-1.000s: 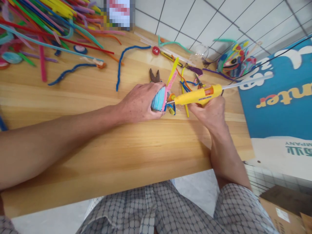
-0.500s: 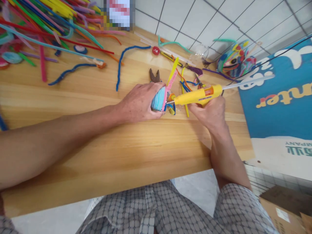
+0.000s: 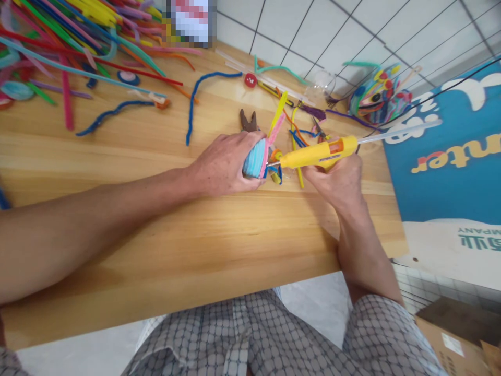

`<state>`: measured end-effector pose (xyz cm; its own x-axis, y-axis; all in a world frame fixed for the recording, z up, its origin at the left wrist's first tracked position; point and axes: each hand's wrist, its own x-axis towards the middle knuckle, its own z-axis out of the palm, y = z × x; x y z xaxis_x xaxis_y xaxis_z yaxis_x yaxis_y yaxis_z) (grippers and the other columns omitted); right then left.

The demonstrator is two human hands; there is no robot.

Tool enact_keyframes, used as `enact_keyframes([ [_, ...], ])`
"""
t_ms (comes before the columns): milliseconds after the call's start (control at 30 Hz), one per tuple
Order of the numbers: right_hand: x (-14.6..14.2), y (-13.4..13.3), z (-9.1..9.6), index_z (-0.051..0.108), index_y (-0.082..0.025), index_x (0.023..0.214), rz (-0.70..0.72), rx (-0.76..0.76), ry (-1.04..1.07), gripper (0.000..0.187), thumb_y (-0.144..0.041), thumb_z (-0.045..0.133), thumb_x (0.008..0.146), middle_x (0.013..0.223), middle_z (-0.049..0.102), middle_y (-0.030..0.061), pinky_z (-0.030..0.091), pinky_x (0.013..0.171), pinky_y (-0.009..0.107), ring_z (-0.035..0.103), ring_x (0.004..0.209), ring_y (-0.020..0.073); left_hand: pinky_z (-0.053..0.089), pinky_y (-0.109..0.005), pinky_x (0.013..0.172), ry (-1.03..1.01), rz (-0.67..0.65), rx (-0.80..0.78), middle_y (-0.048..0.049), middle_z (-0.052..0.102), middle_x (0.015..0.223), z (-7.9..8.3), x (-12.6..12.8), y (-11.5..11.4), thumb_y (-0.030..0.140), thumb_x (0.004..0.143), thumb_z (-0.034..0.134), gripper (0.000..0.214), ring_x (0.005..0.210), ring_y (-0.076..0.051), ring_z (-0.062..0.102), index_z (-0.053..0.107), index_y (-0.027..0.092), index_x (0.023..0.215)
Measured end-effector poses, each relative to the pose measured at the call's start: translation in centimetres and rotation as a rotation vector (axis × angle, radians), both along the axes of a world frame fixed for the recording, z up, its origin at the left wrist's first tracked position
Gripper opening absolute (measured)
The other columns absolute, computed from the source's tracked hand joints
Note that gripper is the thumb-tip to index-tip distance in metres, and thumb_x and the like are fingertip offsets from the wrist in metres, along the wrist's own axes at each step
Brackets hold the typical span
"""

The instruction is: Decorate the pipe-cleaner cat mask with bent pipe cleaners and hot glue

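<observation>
Head view: gripping in the left hand point(image 3: 225, 164), with fingers curled round it, a small rounded light-blue striped piece with a fuzzy pink rim point(image 3: 254, 159), over the middle of the pale wooden table point(image 3: 195, 235), well in from the near edge. Holding in the closed right hand point(image 3: 340, 177) a yellow plastic glue gun point(image 3: 313, 155), with a translucent glue stick point(image 3: 399, 130) out of the back and the metal nozzle at the pink rim; cannot tell contact from slight gap. With dark metal pliers point(image 3: 248, 121) just beyond the left hand, multicoloured fuzzy stems point(image 3: 88, 44) heaped toward the far left corner, and a multicoloured striped figure point(image 3: 376, 99) near the far right corner.
</observation>
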<state>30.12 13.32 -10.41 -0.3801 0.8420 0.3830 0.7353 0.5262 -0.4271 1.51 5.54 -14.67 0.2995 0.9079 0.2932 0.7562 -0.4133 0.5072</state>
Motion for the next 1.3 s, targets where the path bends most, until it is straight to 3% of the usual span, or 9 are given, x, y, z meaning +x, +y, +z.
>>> enact_keyframes([
  [233,-0.5,-0.3,0.3,0.058,-0.032,0.081,-0.006,-0.001,0.033,0.026,-0.031,0.083,0.074,0.068,0.064,-0.001,0.066,0.069,0.044,0.067,0.067,0.0251,0.057,-0.051,0.121,-0.013,-0.008,-0.007,-0.0207,0.074,0.156,0.4,-0.1,-0.2,0.046,0.097,0.073,0.073,0.145,-0.038,0.072,0.051,0.013,0.158],
  [433,-0.3,-0.3,0.2,0.062,-0.031,0.083,-0.031,-0.018,0.044,0.025,-0.029,0.086,0.075,0.07,0.066,0.0002,0.071,0.08,0.048,0.075,0.08,0.0295,0.056,-0.055,0.122,-0.021,-0.008,-0.035,-0.0229,0.072,0.159,0.5,-0.1,-0.2,0.045,0.097,0.074,0.073,0.145,-0.04,0.071,0.053,0.012,0.159],
  [733,-0.9,-0.7,0.1,0.062,-0.032,0.08,-0.002,-0.01,0.092,0.023,-0.039,0.084,0.079,0.07,0.069,-0.0002,0.067,0.07,0.045,0.069,0.067,0.0253,0.057,-0.051,0.121,-0.018,0.008,-0.028,-0.0213,0.072,0.157,0.6,0.0,-0.2,0.046,0.096,0.076,0.072,0.143,-0.038,0.072,0.055,0.012,0.156],
  [933,-0.7,-0.7,-0.2,0.065,-0.033,0.079,-0.015,0.015,0.13,0.024,-0.044,0.086,0.081,0.075,0.075,0.0009,0.07,0.077,0.048,0.074,0.073,0.0279,0.057,-0.052,0.121,-0.024,-0.003,-0.022,-0.0213,0.073,0.158,0.4,-0.1,-0.1,0.048,0.095,0.075,0.075,0.144,-0.039,0.072,0.054,0.012,0.157],
  [1033,-0.9,-0.9,-0.2,0.065,-0.033,0.079,0.0,-0.007,0.149,0.022,-0.042,0.086,0.08,0.074,0.075,0.0002,0.069,0.073,0.045,0.072,0.07,0.0262,0.056,-0.052,0.123,-0.029,-0.01,-0.017,-0.0216,0.072,0.159,0.4,-0.1,0.0,0.049,0.095,0.074,0.076,0.146,-0.039,0.071,0.052,0.012,0.159],
  [1167,-1.5,-1.3,0.2,0.07,-0.033,0.08,-0.029,-0.031,0.237,0.018,-0.04,0.086,0.077,0.073,0.076,-0.0005,0.067,0.067,0.041,0.072,0.069,0.0251,0.056,-0.052,0.125,-0.037,-0.006,-0.024,-0.0206,0.071,0.161,0.4,-0.1,-0.1,0.048,0.095,0.074,0.076,0.148,-0.038,0.07,0.052,0.013,0.159],
  [1300,-0.5,0.4,0.7,0.08,-0.031,0.089,-0.065,-0.033,0.43,0.014,-0.039,0.084,0.078,0.088,0.083,0.001,0.071,0.08,0.043,0.079,0.082,0.0269,0.056,-0.052,0.126,-0.058,-0.004,-0.026,-0.021,0.07,0.162,0.3,-0.3,-0.1,0.046,0.095,0.075,0.076,0.15,-0.038,0.069,0.052,0.013,0.16],
])
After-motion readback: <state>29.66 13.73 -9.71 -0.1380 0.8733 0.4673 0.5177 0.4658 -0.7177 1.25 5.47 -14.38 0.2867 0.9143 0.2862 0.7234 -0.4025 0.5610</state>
